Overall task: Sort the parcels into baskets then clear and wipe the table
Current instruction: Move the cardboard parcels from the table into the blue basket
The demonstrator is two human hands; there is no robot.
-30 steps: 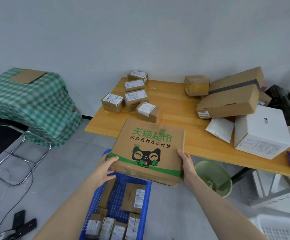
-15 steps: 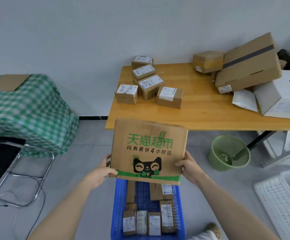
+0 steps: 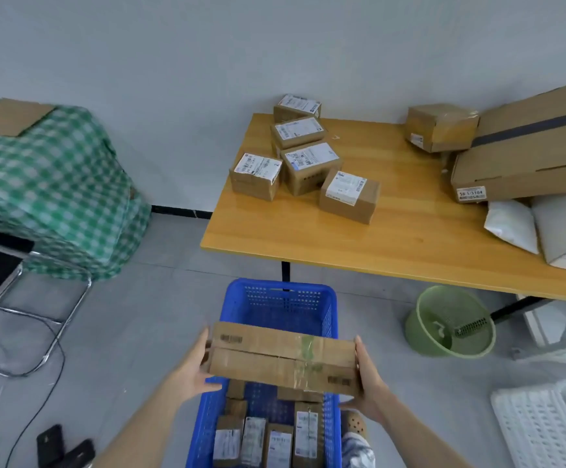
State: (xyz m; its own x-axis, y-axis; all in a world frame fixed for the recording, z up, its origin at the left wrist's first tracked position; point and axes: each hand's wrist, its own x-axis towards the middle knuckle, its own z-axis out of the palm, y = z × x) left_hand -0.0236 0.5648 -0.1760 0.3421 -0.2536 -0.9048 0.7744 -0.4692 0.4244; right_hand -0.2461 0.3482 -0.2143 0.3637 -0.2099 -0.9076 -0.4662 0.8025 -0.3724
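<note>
Holding box (image 3: 281, 358) over basket (image 3: 281, 286), left hand (image 3: 194, 369) and right hand (image 3: 367, 383) fingers clamped on its ends.

Left hand (image 3: 195, 371) and right hand (image 3: 368, 383) grip, forearms outstretched.

Lower centre, a flat brown cardboard box (image 3: 283, 358), taped seam up, is gripped at its ends by the left hand (image 3: 195, 369) and right hand (image 3: 367, 380) over the blue basket (image 3: 275, 310), where small labelled parcels (image 3: 264, 440) stand in a row. Upper right, more brown boxes (image 3: 349, 195) lie on the wooden table (image 3: 308, 238).
</note>
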